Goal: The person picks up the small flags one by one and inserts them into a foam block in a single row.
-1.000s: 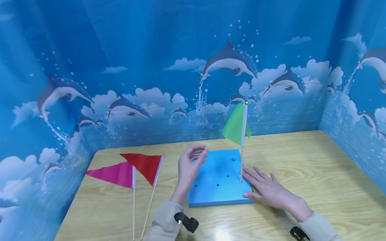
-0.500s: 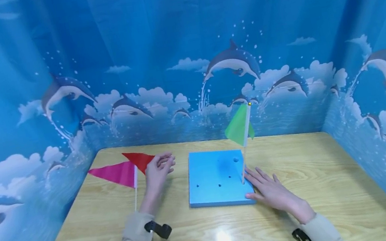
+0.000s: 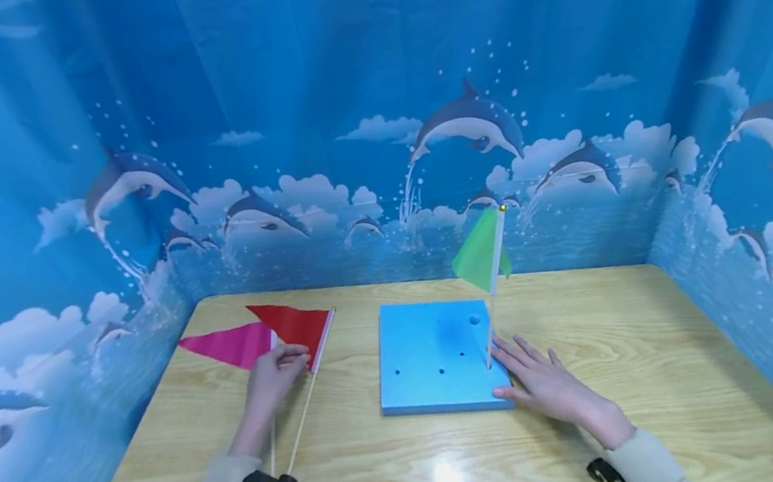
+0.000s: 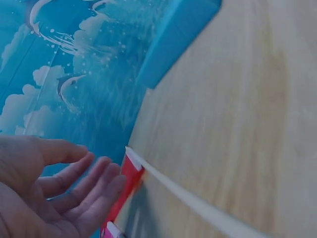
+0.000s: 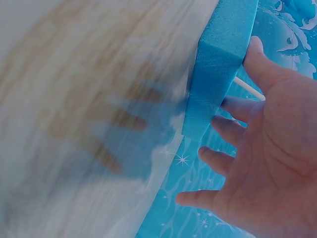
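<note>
My left hand (image 3: 274,379) is over the cloth of the pink flag (image 3: 232,345), beside the white sleeve of the red flag (image 3: 304,331). In the left wrist view its fingers (image 4: 99,193) are loosely bent with nothing between them, apart from the red flag's stick (image 4: 193,201). The right hand (image 3: 549,385) lies at the right edge of a blue foam block (image 3: 405,339), fingers spread. From the right wrist, the thumb and fingertips touch the block's side (image 5: 210,74). A green flag (image 3: 481,250) stands upright, slightly tilted, its stick in the block's right front part.
Several small holes and one larger hole (image 3: 473,320) show in the block's top. The wooden table (image 3: 364,480) ends at a blue dolphin-print curtain (image 3: 366,109) at the back and both sides. Both flags on the left lie flat, sticks towards the near edge.
My left hand has moved left from above the block, past the red flag's tip, down to between the red and pink flags. The right hand has stayed at the block's edge.
</note>
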`<state>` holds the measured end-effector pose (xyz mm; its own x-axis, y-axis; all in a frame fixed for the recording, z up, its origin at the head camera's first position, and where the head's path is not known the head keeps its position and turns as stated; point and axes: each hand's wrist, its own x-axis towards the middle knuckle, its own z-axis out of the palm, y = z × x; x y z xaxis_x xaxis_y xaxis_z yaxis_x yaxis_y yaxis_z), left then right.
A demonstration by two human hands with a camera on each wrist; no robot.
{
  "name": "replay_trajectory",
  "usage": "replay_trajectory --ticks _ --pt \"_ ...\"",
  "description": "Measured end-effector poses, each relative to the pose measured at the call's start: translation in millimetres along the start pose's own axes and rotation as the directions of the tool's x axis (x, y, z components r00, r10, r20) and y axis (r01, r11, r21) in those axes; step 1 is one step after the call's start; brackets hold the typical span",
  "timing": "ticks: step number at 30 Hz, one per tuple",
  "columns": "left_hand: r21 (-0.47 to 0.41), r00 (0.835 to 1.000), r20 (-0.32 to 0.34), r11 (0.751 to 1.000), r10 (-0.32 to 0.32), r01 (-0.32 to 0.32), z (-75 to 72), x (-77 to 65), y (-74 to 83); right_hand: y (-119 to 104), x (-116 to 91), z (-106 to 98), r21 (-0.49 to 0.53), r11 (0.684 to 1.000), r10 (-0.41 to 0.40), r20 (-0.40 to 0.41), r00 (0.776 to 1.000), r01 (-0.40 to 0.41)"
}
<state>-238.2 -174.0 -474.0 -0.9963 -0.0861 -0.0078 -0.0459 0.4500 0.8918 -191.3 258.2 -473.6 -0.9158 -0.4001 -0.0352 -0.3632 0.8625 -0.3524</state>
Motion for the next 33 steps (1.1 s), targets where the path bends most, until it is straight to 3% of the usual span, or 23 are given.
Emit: replay_trajectory --ticks 8,18,28,33 --pt "0.175 0.995 0.082 0.984 -0.057 0.042 -3.9 -14.2 -6.9 1 0 0 0.0 1.0 0.001 0.003 1.0 -0.001" --pt "0.332 0.999 0.045 0.943 -0.008 -0.008 5.4 -20.7 -3.7 1 -1 0 -0.001 1.0 -0.001 -0.005 1.0 0.001" --pt "0.334 0.995 0.061 0.941 -0.084 0.059 5.4 -17.6 -1.7 -1 -1 -1 0.012 1.0 -0.003 -0.003 1.0 0.003" --pt "0.34 0.994 0.056 0.938 -0.091 0.066 4.3 -17.2 -1.4 0 -1 0 0.004 1.0 -0.003 -0.001 1.0 0.003"
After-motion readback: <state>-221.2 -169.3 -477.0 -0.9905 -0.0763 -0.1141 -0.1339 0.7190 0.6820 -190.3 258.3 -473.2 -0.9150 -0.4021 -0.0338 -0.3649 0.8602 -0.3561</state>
